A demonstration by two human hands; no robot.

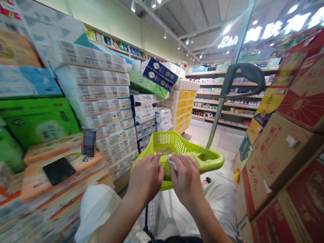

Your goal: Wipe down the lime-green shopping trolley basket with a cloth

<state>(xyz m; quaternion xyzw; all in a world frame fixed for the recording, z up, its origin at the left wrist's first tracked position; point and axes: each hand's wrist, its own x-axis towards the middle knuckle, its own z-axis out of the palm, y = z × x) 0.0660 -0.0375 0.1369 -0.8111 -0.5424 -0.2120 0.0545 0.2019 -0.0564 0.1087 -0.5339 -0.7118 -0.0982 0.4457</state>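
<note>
A lime-green plastic shopping basket point(216, 161) with holed walls stands in front of my knees, its near rim toward me. My left hand point(148, 173) is closed over the near rim, left of the middle. Just to the right, my right hand point(186, 175) presses a small white wipe point(173, 163) against the same rim, fingers bent around it. Most of the wipe is hidden under the fingers. A grey pull handle point(245, 81) on a long metal bar rises from the basket's right side and leans right.
Stacked tissue packs point(108, 91) rise on the left. A dark flat object point(58, 170) lies on orange packs point(32, 187) there. Cardboard boxes point(278, 152) are piled close on my right. Shelves of goods point(210, 91) stand at the back, beyond the tiled floor point(222, 138).
</note>
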